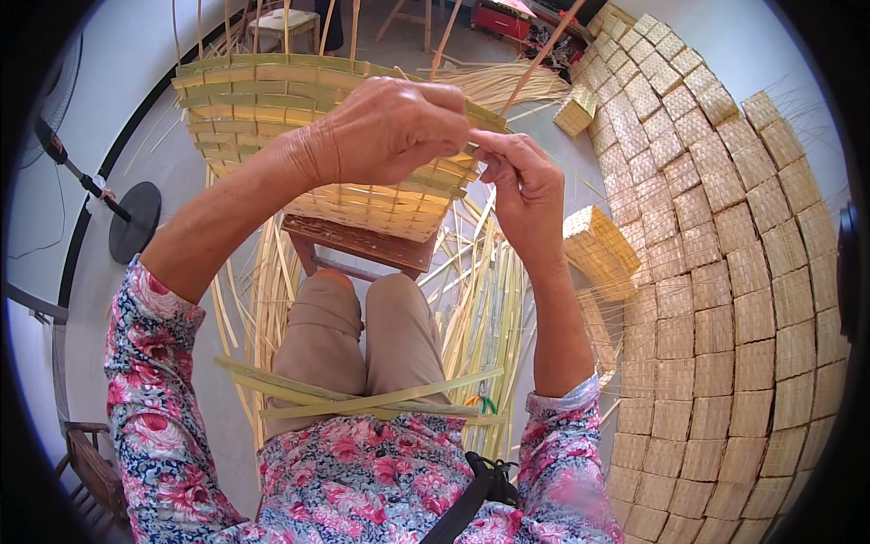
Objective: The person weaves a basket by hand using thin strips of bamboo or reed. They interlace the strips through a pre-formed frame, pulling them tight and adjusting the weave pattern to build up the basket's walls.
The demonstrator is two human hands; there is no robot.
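In front of me a half-woven bamboo basket (362, 204) rests on a low wooden stool (358, 240), its tall uprights sticking up past the rim. My left hand (394, 131) is closed over the basket's right part, fingers curled. My right hand (526, 186) pinches thumb and fingers together beside the right corner, almost touching the left fingertips. What lies between the fingers of either hand is hidden or too thin to make out. A green band of bamboo (263, 63) runs along the rim. Several loose bamboo strips (381, 399) lie crossed on my lap.
Stacked woven baskets (716, 299) form a wall along the right. Two more baskets, one a yellow woven basket (600, 249), stand by it. Long split strips (480, 290) cover the floor beside my legs. At left stands a fan's round base (134, 222); a small stool (285, 27) is behind.
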